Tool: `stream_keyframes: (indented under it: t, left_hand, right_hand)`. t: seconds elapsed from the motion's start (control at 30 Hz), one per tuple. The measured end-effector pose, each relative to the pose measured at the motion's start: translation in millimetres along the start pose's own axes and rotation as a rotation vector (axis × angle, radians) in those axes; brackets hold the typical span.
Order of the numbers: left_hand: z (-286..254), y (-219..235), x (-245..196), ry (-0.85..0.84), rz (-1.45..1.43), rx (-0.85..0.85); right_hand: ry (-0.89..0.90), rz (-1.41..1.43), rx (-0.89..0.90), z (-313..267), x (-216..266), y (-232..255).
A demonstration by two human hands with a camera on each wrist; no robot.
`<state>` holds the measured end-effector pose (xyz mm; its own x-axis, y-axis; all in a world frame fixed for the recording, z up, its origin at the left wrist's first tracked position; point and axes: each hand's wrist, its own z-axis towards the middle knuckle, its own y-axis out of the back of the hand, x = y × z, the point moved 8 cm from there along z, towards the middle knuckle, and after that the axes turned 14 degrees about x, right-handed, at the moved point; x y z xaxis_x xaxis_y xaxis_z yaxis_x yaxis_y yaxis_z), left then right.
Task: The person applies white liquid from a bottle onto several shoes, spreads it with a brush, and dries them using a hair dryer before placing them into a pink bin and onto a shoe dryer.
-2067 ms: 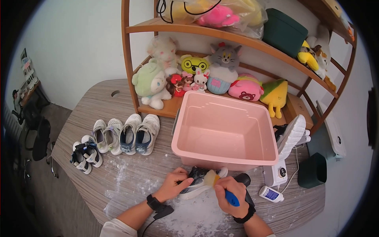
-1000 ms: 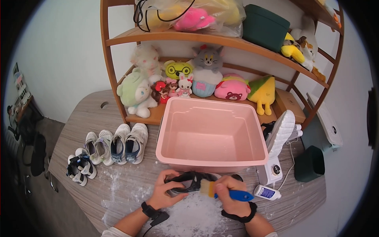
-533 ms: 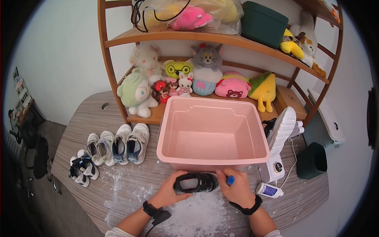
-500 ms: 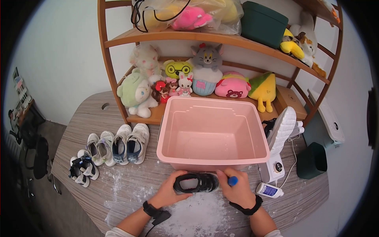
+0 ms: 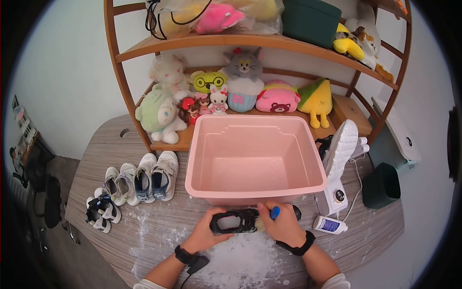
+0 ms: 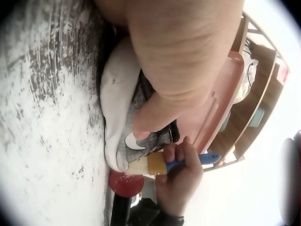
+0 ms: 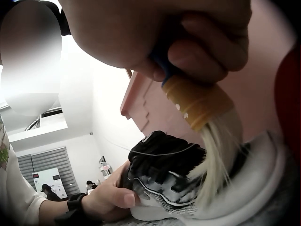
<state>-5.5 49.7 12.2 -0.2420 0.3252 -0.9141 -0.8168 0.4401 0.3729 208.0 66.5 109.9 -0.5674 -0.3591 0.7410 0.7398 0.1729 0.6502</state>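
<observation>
Six small white, grey and dark-trimmed shoes [image 5: 133, 188], lined up in pairs on a grey wood-grain table [image 5: 103, 159], at ten o'clock from a black-and-grey shoe with a thick white sole [image 5: 234, 220]. Smeared at six o'clock, white residue [image 5: 236, 265]. Close by at three o'clock, partly behind the right hand [image 5: 284, 225], a dark rounded end [image 5: 297, 212]; farther on, a white plastic bottle with a purple label [image 5: 330, 225]. Toward two, a white-soled shoe [image 5: 340, 151] propped over a white device with a round dial [image 5: 327, 202]. Crowding in at twelve, an open pink plastic bin [image 5: 260, 137], smooth floor and stepped walls visible inside. Beyond, on a brown wooden shelf [image 5: 207, 41], a clear plastic bag [image 5: 262, 19] holding pink and yellow plush. Clasped by the left hand [image 5: 204, 231] at the heel end, thumb on the near side, toe toward three. Clenched in the right fingers, a blue-handled brush with a yellow collar [image 7: 200, 103]. Visible from the right wrist, pale bristles splayed against the toe; from the left wrist, unlike the head, a curved white mark [image 6: 135, 141] on the flank and a round red face [image 6: 126, 183] near the toe.
</observation>
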Motion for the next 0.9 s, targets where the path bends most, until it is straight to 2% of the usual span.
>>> stream_keyframes:
  t: [0.03,0.17,0.23,0.27,0.33,0.43,0.47,0.5,0.57,0.67,0.8,0.87,0.9]
  left_hand:
    - [0,1,-1,0.001,-0.013,-0.006]
    - [3,2,-2,-0.043,0.045,0.027]
    - [3,3,-4,-0.033,0.034,0.027]
    - [4,3,-4,-0.020,0.021,0.026]
    - [3,0,-2,-0.046,-0.014,0.029]
    - [2,2,-3,-0.060,-0.105,0.046]
    - [1,4,-4,-0.049,-0.160,0.053]
    - [1,4,-7,-0.052,-0.156,0.058]
    - [2,4,-4,0.038,-0.238,0.063]
    - [3,6,-5,0.016,-0.226,-0.012]
    - [-1,10,6,0.011,-0.167,-0.067]
    - [-1,13,1,0.020,-0.096,-0.082]
    - [0,14,-1,0.018,-0.093,-0.083]
  right_hand:
    - [-0.018,-0.078,0.009,0,1,2]
    - [0.041,-0.094,-0.037,-2,12,11]
    - [0.039,0.078,0.028,-4,15,11]
    - [0.037,0.077,0.026,-5,15,9]
    - [0.120,0.408,0.020,-10,17,3]
    - [0.156,0.379,-0.006,-10,19,-5]
    - [0.118,0.256,-0.007,-9,12,-8]
    - [0.120,0.257,-0.013,-7,6,-9]
    - [0.044,-0.016,-0.011,-3,-1,-9]
    - [0.034,-0.105,-0.018,0,-2,-5]
    - [0.059,-0.163,-0.043,-3,8,12]
    - [-0.012,0.043,-0.047,-7,6,18]
    - [-0.009,0.044,-0.049,-8,7,19]
